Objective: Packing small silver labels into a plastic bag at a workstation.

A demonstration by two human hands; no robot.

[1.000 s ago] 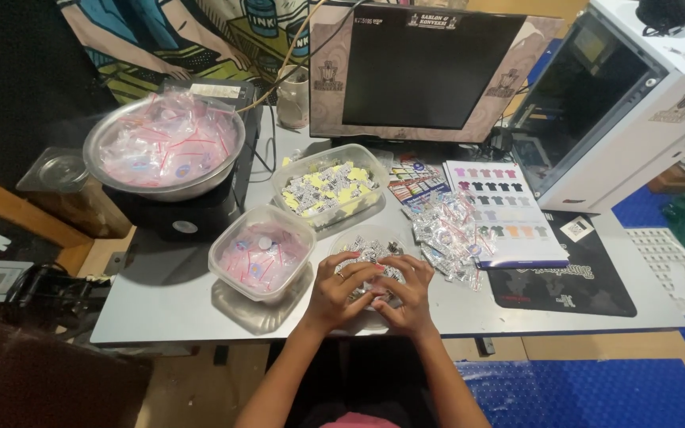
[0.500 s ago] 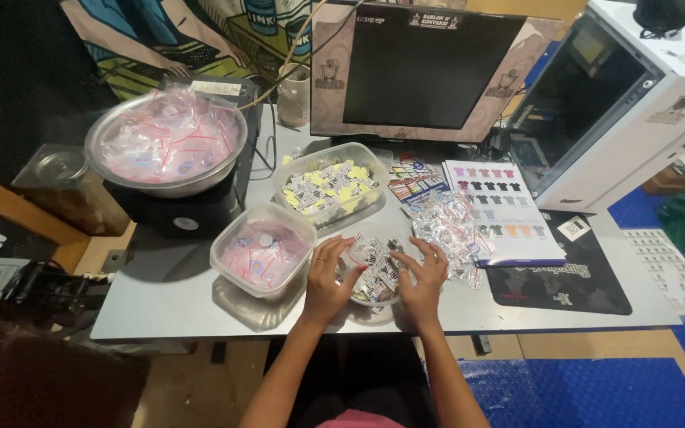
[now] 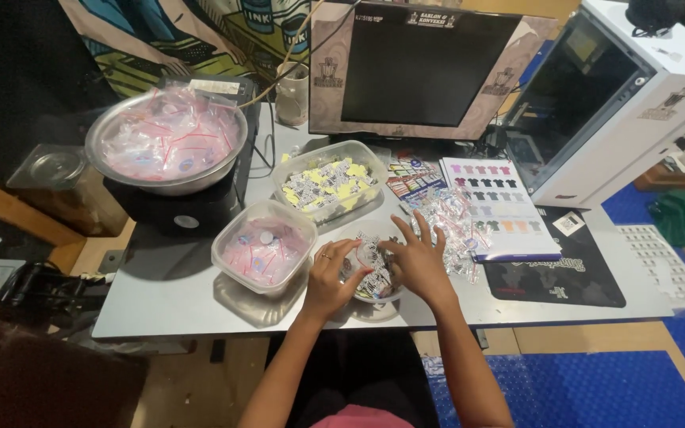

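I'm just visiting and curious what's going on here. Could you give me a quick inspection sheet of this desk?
Surface: grey desk, crowded at the back and middle.
Job's things: small bowl of clear packets under both hands; loose pile of clear packets beside it.
Clutter: metal bowl of pink-lined bags; square tub of pink bags; tub of yellow and white pieces; shirt colour chart; black mat.
Hands: left hand curled on the small bowl's packets; right hand spread flat over them.
Cables: a cable runs across the desk past a mug.
Surroundings: dark monitor, white cabinet, blue floor mat.
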